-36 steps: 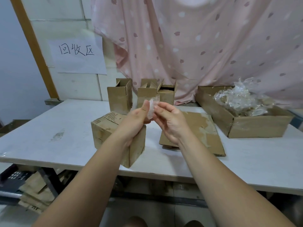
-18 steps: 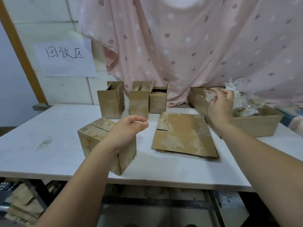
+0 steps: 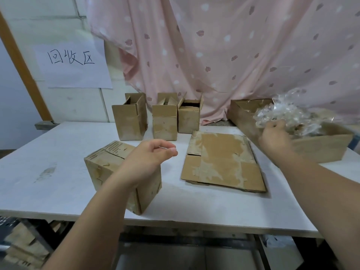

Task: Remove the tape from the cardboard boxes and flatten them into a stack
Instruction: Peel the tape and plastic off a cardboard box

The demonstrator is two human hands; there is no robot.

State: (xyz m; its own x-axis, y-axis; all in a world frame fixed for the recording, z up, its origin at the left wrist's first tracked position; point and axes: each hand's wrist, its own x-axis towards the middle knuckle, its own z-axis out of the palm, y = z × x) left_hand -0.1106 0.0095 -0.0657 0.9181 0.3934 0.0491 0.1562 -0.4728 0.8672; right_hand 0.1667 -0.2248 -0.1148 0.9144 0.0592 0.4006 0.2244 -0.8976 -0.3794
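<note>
A closed cardboard box (image 3: 101,168) lies tilted near the table's front edge. My left hand (image 3: 148,158) hovers just above it, fingers loosely curled and holding nothing. To its right lies a flattened stack of cardboard (image 3: 224,162). My right hand (image 3: 275,137) reaches over the near wall of a long cardboard tray (image 3: 321,151) that holds a heap of crumpled clear tape (image 3: 288,114). I see that hand from the back, so its fingers and any tape in them are hidden. Three upright boxes (image 3: 129,121), (image 3: 164,123), (image 3: 189,119) with open top flaps stand in a row at the back.
The white table (image 3: 58,152) is bare on its left side. A paper sign (image 3: 72,63) hangs on the wall, and a pink curtain (image 3: 214,45) hangs behind the boxes. More cardboard (image 3: 23,246) lies under the table at the left.
My hands held a piece of tape together, then parted. The right hand carried it to the tape tray and has now dropped lower at the tray's edge. The left hand stays above the box.
</note>
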